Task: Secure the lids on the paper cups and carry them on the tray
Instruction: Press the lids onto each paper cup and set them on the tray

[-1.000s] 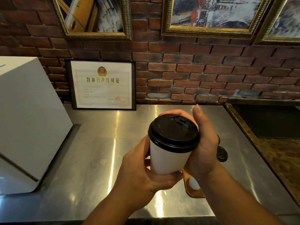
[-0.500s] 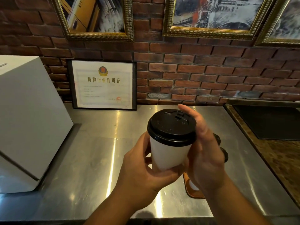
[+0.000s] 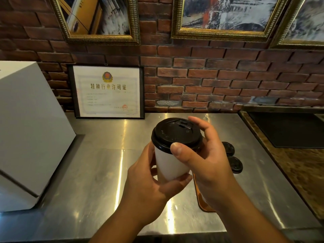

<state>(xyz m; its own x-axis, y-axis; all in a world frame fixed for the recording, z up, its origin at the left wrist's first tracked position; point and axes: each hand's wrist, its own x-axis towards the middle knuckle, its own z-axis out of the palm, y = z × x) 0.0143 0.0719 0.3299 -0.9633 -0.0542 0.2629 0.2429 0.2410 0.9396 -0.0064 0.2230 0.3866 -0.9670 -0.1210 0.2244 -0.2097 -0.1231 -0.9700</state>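
Note:
A white paper cup (image 3: 169, 166) with a black lid (image 3: 176, 135) on top is held in the air above the steel counter. My left hand (image 3: 149, 186) wraps the cup's lower body from the left. My right hand (image 3: 205, 160) grips the lid's rim, thumb on the near edge and fingers curled over the far right side. Behind my right hand, two more black lids (image 3: 228, 149) (image 3: 235, 164) show, seemingly on other cups that are hidden. A sliver of the brown tray (image 3: 199, 199) shows under my right wrist.
The steel counter (image 3: 98, 172) runs to a brick wall. A large white box (image 3: 26, 134) stands at the left. A framed certificate (image 3: 107, 92) leans on the wall. A dark mat (image 3: 289, 130) lies on a brown stone surface at the right.
My right hand has turned round the lid: the thumb moved from the far side to the near rim, and the fingers now curl over the far edge. The cup stayed in my left hand.

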